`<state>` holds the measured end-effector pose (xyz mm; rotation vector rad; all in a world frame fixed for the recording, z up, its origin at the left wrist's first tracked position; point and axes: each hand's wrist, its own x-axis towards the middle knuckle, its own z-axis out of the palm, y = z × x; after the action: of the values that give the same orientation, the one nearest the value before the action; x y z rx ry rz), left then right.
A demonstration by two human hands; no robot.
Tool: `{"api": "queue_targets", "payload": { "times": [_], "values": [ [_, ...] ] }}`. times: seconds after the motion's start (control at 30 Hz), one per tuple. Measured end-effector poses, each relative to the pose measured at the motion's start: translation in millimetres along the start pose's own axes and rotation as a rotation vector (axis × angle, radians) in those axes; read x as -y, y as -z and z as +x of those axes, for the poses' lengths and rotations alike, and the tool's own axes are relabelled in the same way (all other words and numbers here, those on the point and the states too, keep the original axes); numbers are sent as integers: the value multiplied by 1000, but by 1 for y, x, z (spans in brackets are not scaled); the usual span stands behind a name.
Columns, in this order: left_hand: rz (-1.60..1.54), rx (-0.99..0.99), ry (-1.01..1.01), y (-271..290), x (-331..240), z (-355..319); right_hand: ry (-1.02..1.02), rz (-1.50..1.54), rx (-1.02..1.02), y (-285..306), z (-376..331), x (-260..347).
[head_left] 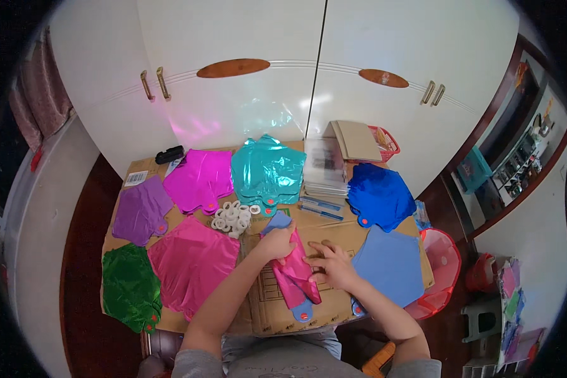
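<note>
On the cardboard-covered worktop [334, 236], seen from the head camera, a folded pink foil balloon [296, 277] lies in front of the person, near the middle of the near edge. Its long axis runs from the far side, a little to the left, toward the near side, a little to the right. Its round blue valve tab [303, 311] points toward the person, and its other end lies under the hands.

The left hand [278, 242] rests on the far end of the balloon with the fingers curled down on the foil; they seem to pinch it, but I cannot tell how firmly. A light blue piece [279, 222] shows just beyond this hand. The right hand [331, 266] lies flat and spread, palm down, its fingertips touching the right edge of the balloon; it presses and does not grasp.

Around them, flat foil balloons are spread on the worktop: a large pink one [192, 261] to the left, a green one [131, 286] at the near left corner, a purple one [142, 211], a magenta one [200, 179], a teal stack [268, 170], a dark blue one [379, 195] and a light blue one [390, 261] just right of the right hand. A heap of small white rings [233, 217] lies beyond the left hand. A stack of clear packets [324, 167] stands at the far side.
</note>
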<state>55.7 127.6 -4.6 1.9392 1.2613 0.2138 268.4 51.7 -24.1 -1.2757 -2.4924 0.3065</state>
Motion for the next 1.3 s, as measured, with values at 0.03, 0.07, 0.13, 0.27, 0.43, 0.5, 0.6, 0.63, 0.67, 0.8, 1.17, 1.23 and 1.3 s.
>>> {"api": "queue_targets", "payload": {
  "times": [0.03,0.07,0.13,0.27,0.43,0.5,0.6,0.63,0.67,0.8,1.17,1.23,1.3],
  "values": [
    [2,2,-2,1,0,-1,7,-6,11,1,-5,2],
    [4,4,-5,0,0,-1,5,-15,1,2,-10,6],
    [36,-3,-18,0,1,0,3,-37,-20,7,-17,15],
    [102,-37,-38,-4,10,4,36,-54,13,18,-27,30],
    [93,-45,-46,-4,6,4,282,29,27,10,-29,24],
    [84,-44,-37,-4,4,3,267,59,112,4,-25,24],
    [68,-66,-45,-7,8,2,128,68,119,-1,-16,48],
    [64,-72,-51,-8,9,2,60,67,98,-3,-14,57],
    [59,-79,-58,-8,10,2,45,21,57,-9,-13,62],
    [184,-160,-61,-10,-1,-10,19,-95,-63,-23,-21,75],
    [366,-197,-716,-48,13,-43,25,-47,-119,-36,-30,68],
    [413,-220,-672,-47,19,-40,-18,-26,-54,-33,-31,71],
    [446,-253,-620,-45,24,-34,4,-17,-116,-35,-30,71]
  ]
}}
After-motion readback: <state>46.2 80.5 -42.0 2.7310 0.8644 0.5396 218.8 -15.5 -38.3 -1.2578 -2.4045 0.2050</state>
